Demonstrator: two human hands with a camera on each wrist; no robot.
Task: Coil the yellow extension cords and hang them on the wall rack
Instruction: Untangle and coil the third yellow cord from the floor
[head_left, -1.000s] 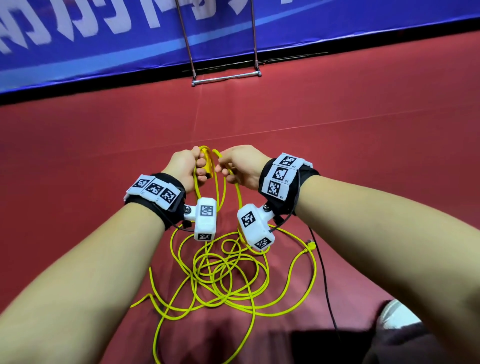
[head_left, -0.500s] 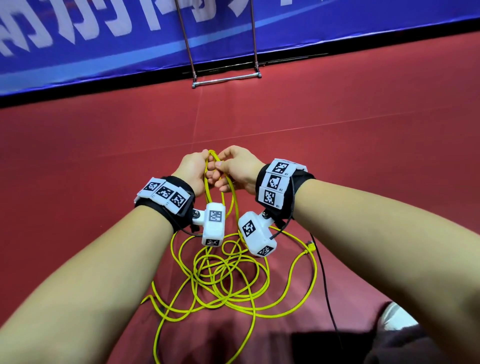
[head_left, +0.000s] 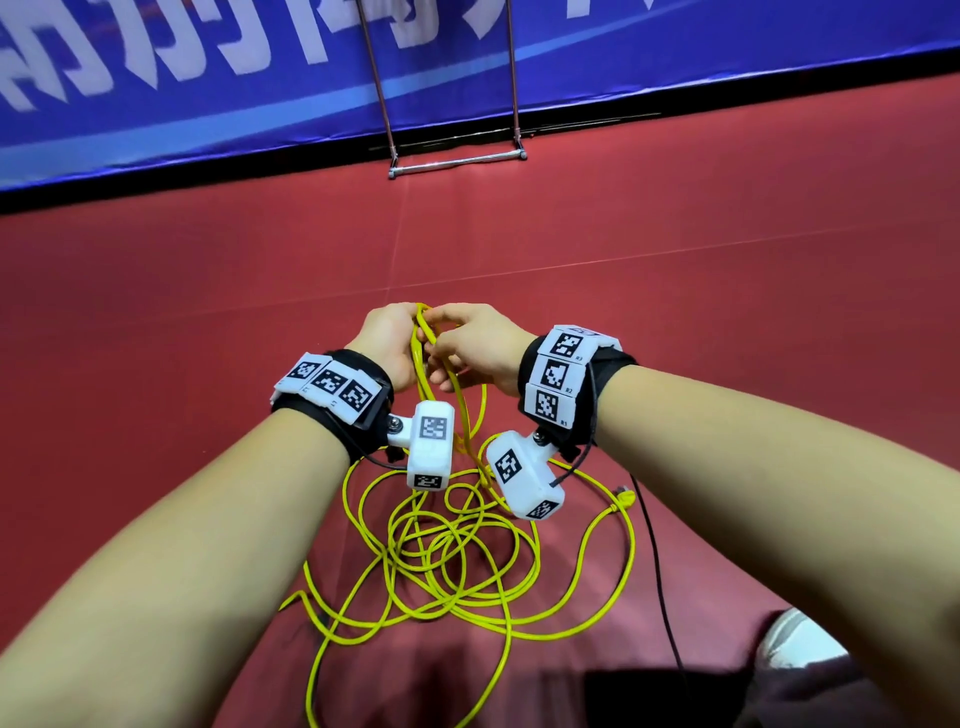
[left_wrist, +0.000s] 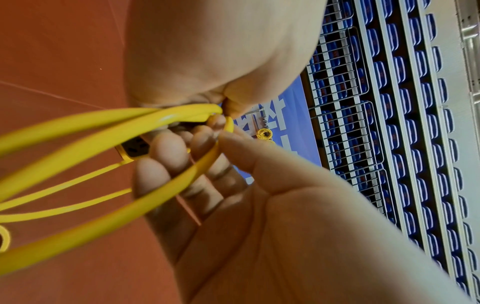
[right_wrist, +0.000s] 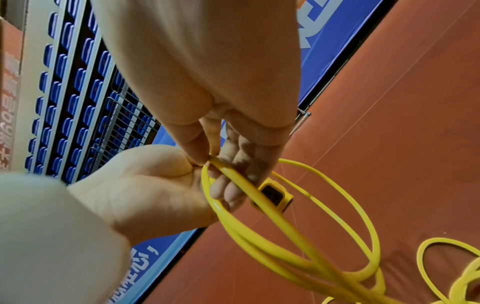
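Head view, hands: left hand (head_left: 387, 338) and right hand (head_left: 475, 345) raised close together over the red floor (head_left: 727, 312), knuckles nearly touching.
Head view, cord: yellow cord (head_left: 457, 551) rises between both hands; a few loops hang from them, rest lies in a loose tangle on the floor below the wrists. Yellow plug end (head_left: 626, 498) on the floor, right of the tangle.
Head view, grip: both hands curled round the cord's top loops.
Head view, rack: metal rack (head_left: 457, 161) stands at the blue banner (head_left: 208, 93), well apart from the hands.
Head view, other: thin black cable (head_left: 657, 561) runs across the floor by the right arm.
L wrist view: left hand (left_wrist: 259, 216) w/ fingers (left_wrist: 166, 152) bent round the cord (left_wrist: 109, 144); thumb pinches a strand at the top. Right hand (left_wrist: 213, 53) above, touching the same loops. Yellow socket block (left_wrist: 133, 149) sits behind the fingers. Another coiled yellow cord (left_wrist: 264, 134) hangs far off on the rack.
R wrist view: right hand (right_wrist: 221, 82) pinches a strand of cord (right_wrist: 259, 205) w/ thumb and fingertips; left hand (right_wrist: 145, 189) below holds the loops. Socket block (right_wrist: 275, 194) just beside the right fingers.
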